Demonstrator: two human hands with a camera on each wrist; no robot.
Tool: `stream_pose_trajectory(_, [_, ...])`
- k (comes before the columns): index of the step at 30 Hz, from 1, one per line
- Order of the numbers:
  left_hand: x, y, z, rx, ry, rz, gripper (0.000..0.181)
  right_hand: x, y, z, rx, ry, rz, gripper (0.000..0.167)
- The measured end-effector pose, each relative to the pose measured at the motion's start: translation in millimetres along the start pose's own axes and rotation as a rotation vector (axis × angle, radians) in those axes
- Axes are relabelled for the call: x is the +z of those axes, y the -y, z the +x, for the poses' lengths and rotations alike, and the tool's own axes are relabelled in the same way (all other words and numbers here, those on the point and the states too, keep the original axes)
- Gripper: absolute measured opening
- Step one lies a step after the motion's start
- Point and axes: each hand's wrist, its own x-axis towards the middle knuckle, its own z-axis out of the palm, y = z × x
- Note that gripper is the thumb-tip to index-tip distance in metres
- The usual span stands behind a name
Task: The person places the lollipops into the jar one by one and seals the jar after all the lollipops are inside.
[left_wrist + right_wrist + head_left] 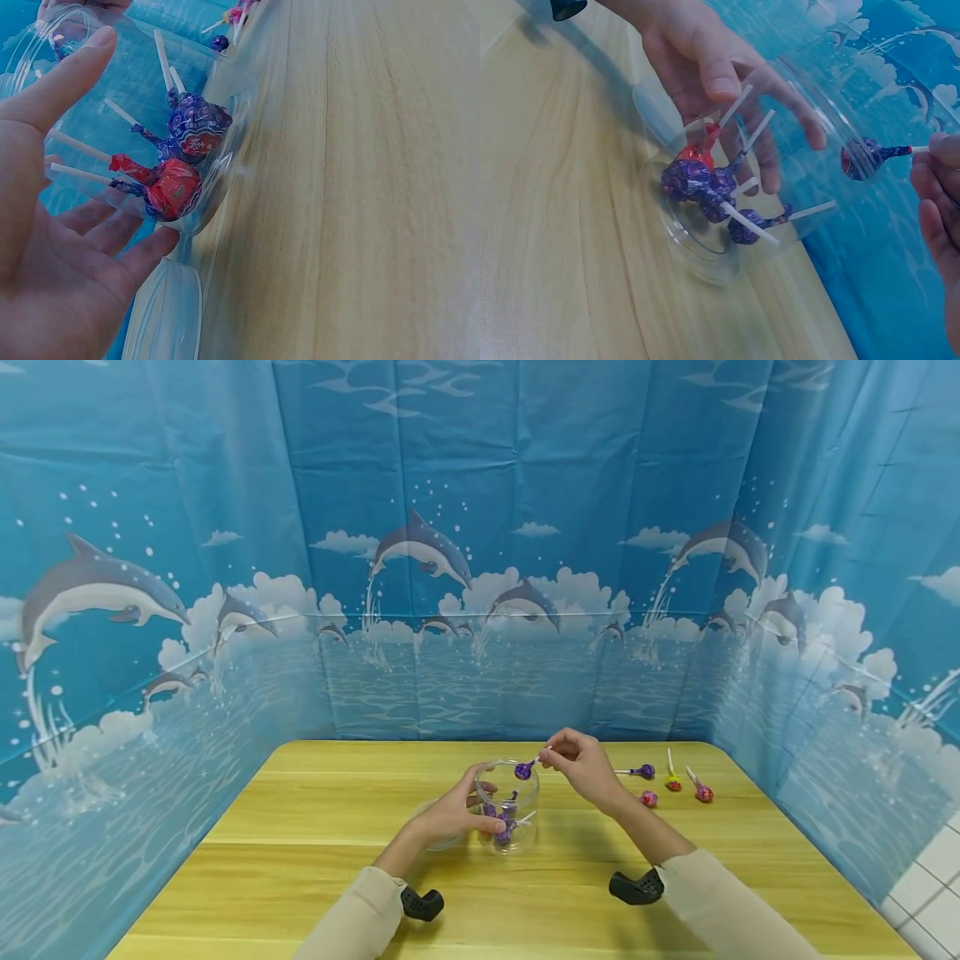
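My left hand holds a clear round jar from its left side, thumb at the front and fingers behind. Several purple-wrapped lollipops and a red one lie at the jar's bottom, their white sticks slanting upward. Over the jar's mouth, my right hand pinches the white stick of a purple lollipop. That lollipop points head down, its ball at the rim in the right wrist view. Whether it touches the rim, I cannot tell.
Right of the jar lie another purple lollipop, a yellow one and two pinkish-red ones on the wooden table. A clear lid lies beside the jar, partly behind the left hand. A dolphin-print curtain surrounds the table's back.
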Motion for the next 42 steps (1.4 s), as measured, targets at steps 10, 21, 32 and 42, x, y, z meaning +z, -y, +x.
stream_pose_trajectory(10, [-0.1,2.0,0.6,0.005,0.001,-0.005,0.086,11,-24,4.3,-0.058,0.043,-0.176,0.010])
stream_pose_trajectory(21, [-0.9,2.1,3.9,0.010,0.008,-0.005,0.092,14,-28,7.8,-0.118,0.036,-0.260,0.006])
stream_pose_trajectory(32, [-1.0,1.8,5.4,0.004,-0.001,0.005,0.091,10,-30,5.9,-0.119,0.033,-0.260,0.008])
stream_pose_trajectory(42, [-0.5,4.4,5.0,-0.007,-0.012,-0.003,0.091,3,-39,2.0,-0.111,0.029,-0.259,0.009])
